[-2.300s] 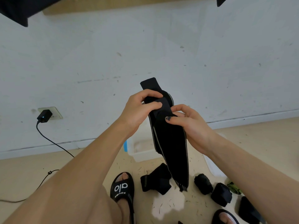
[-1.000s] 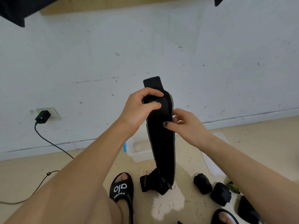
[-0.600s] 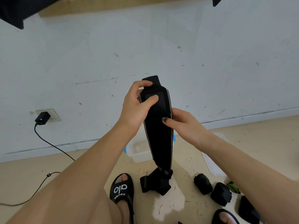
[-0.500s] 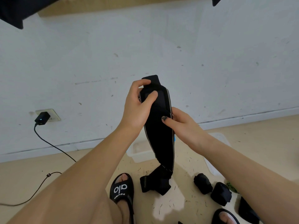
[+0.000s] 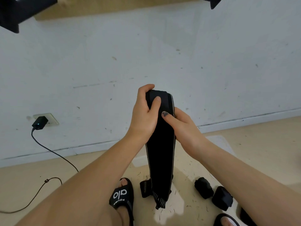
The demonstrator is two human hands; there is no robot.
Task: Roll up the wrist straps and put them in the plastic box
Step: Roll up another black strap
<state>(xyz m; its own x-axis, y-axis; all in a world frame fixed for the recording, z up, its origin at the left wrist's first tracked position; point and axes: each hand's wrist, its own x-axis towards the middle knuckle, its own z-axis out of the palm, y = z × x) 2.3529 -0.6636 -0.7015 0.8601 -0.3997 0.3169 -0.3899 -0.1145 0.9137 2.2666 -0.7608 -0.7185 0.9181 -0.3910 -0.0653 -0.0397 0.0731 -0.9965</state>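
Note:
I hold a long black wrist strap (image 5: pixel 162 154) upright in front of me, its tail hanging toward the floor. My left hand (image 5: pixel 145 115) grips the rolled top end, thumb pressed on the front. My right hand (image 5: pixel 180 126) pinches the strap just below the roll, thumb on the front face. The clear plastic box (image 5: pixel 140 160) sits on the floor behind the strap, mostly hidden by my arms. Two rolled black straps (image 5: pixel 203 187) (image 5: pixel 222 198) lie on the floor at the right, and a loose one (image 5: pixel 145 188) lies behind the hanging tail.
A white wall rises close ahead. A black charger (image 5: pixel 39 123) sits in a wall socket at left, its cable (image 5: pixel 53 154) trailing over the floor. My feet in black slides (image 5: pixel 121 194) (image 5: pixel 225 219) are at the bottom. A clear lid (image 5: pixel 223 142) lies right of the box.
The strap's top flap has been folded down into the roll under my left hand. My hands shifted slightly lower and the hanging tail swung a little.

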